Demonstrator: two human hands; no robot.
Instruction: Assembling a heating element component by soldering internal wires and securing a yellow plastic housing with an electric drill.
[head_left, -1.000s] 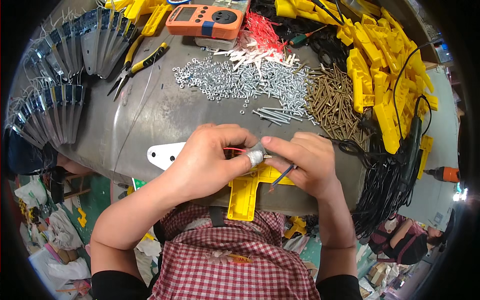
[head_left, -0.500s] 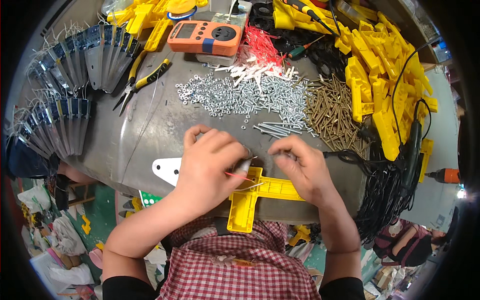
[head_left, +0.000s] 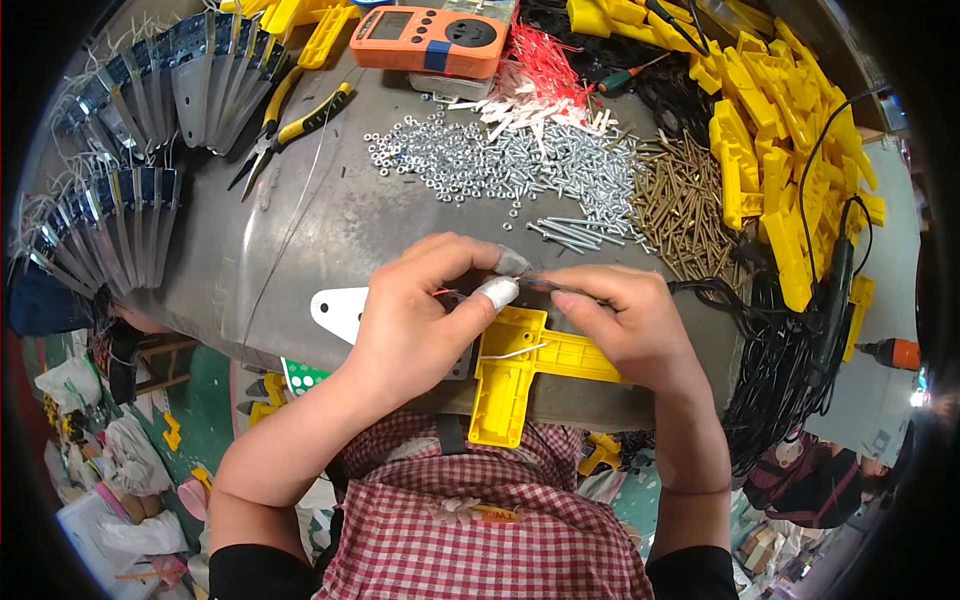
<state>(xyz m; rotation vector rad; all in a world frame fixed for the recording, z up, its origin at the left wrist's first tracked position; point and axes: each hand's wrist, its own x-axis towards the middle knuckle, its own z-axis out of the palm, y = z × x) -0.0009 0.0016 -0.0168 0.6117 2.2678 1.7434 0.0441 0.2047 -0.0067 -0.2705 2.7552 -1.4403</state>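
Both hands pinched a small part, too hidden to identify.
Left hand [head_left: 415, 320] and right hand [head_left: 625, 320] closed fingertips above the yellow plastic T-shaped bracket [head_left: 520, 365] on the grey metal worktable [head_left: 300, 240].

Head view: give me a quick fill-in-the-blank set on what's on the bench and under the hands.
1. The T-shaped plastic part under both hands is ____ in colour.
2. The meter at the far edge of the bench has an ____ case.
3. The pliers with yellow-and-black handles lie on the person's ____ side.
4. The left hand has tape on its ____ tip.

Missing words: yellow; orange; left; thumb
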